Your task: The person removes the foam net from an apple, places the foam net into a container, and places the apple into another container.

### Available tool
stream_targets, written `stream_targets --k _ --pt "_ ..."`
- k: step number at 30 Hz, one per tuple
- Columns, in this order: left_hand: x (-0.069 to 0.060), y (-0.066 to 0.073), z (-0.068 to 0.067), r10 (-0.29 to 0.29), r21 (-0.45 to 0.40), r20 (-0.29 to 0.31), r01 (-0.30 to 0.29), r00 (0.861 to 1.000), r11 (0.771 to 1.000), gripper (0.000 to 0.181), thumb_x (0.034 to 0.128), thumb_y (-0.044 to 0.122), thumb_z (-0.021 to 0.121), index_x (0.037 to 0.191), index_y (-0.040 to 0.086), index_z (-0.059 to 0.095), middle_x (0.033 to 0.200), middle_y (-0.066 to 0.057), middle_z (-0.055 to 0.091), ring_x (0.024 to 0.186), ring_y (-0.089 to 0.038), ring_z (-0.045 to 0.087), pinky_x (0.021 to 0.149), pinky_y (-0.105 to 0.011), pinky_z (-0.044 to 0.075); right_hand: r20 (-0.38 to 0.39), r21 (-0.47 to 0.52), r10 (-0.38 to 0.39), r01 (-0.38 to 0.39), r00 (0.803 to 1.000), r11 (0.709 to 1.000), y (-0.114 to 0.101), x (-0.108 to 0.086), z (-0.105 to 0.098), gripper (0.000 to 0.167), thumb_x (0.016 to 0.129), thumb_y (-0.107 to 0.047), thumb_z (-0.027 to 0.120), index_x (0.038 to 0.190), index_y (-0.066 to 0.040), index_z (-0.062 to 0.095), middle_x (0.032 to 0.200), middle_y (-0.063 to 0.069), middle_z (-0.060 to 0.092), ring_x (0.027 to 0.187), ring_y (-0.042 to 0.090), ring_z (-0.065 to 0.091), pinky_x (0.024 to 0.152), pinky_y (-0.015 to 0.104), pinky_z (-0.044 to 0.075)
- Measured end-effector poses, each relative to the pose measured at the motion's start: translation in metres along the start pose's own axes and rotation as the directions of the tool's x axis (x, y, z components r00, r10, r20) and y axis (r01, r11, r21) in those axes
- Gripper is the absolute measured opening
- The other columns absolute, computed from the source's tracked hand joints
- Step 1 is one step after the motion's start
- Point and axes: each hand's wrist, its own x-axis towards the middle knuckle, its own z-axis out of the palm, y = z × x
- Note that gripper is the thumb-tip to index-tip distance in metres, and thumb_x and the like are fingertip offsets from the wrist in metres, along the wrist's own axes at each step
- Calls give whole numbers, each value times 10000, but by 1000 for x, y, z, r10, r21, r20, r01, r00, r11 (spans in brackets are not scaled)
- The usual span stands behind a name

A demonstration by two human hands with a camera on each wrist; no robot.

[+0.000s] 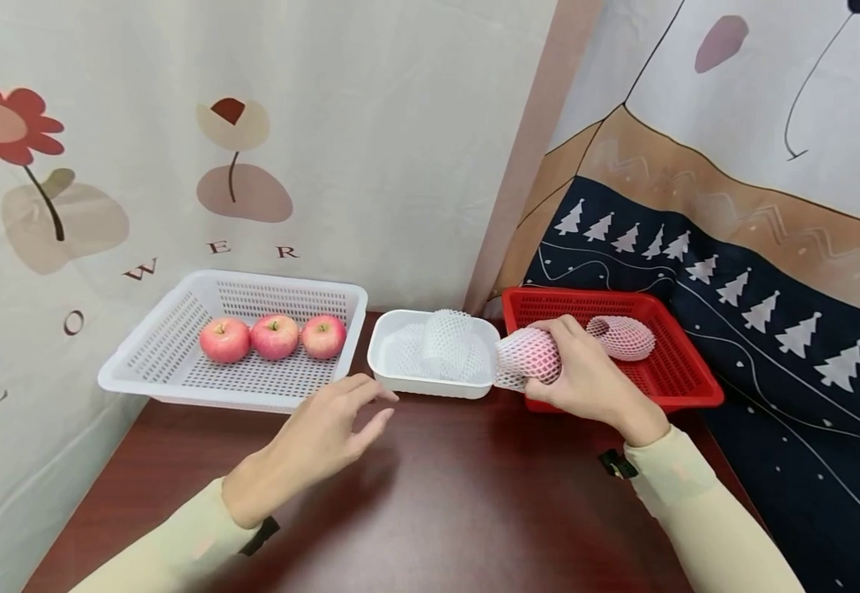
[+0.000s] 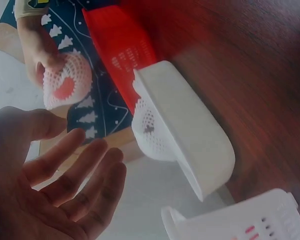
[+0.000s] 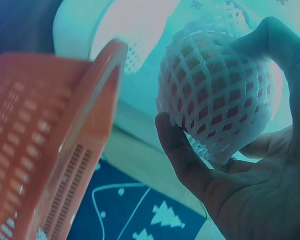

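Observation:
In the head view my right hand (image 1: 581, 371) grips an apple (image 1: 537, 356) wrapped in a white foam net, over the left part of the red basket (image 1: 685, 387). The right wrist view shows the thumb and fingers curled round the netted apple (image 3: 215, 90). My left hand (image 1: 319, 428) hovers before the white basket (image 1: 252, 395), holding nothing, its fingers loosely bent. Between the baskets stands a small white tray (image 1: 430, 387) with foam nets (image 1: 448, 342) in it. Another netted apple (image 1: 626, 338) lies in the red basket.
Three bare apples (image 1: 274, 336) sit in a row in the white basket. The containers stand along the back of a dark red-brown table (image 1: 445, 494). Patterned curtains (image 1: 400, 148) hang close behind and at the right.

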Motion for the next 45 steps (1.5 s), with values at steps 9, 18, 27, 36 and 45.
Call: stream_targets --k 9,18,27,36,45 --pt "5 14 12 111 -128 -41 -115 993 985 271 971 51 901 1221 120 825 1155 -11 844 984 -154 802 867 -380 683 13 76 -53 52 998 996 -20 -1 15 776 827 -264 918 1529 -108 625 1384 95 678 1196 271 697 1020 522 686" --pt "18 28 29 213 -222 -96 -230 972 948 414 954 -53 877 1351 33 798 1297 -80 829 1019 -164 799 863 -264 671 26 115 -154 150 988 982 -42 -2 36 807 806 -282 917 1537 -113 622 1369 46 674 1158 193 697 996 441 681" --pt "23 32 35 204 -268 -180 -247 962 931 352 919 -126 873 1251 -28 809 1189 -106 780 905 -141 814 853 -188 671 41 119 -210 204 977 972 -55 -5 50 792 827 -299 907 1539 -97 626 1350 47 683 1111 143 698 957 371 684" --pt "25 36 32 202 -277 -222 -260 954 925 467 916 -123 883 1364 -22 801 1276 -144 859 1068 -236 855 934 -281 695 82 142 -241 228 967 963 -61 -6 59 766 842 -300 925 1524 -100 639 1348 23 674 1111 116 679 946 316 687" --pt "22 28 36 261 -207 -222 -307 940 929 470 859 -184 879 1292 -26 791 1270 -176 844 1134 -313 852 1028 -361 696 76 163 -241 227 967 960 -66 -8 61 813 847 -310 926 1571 -95 623 1373 24 705 1129 123 705 971 334 699"
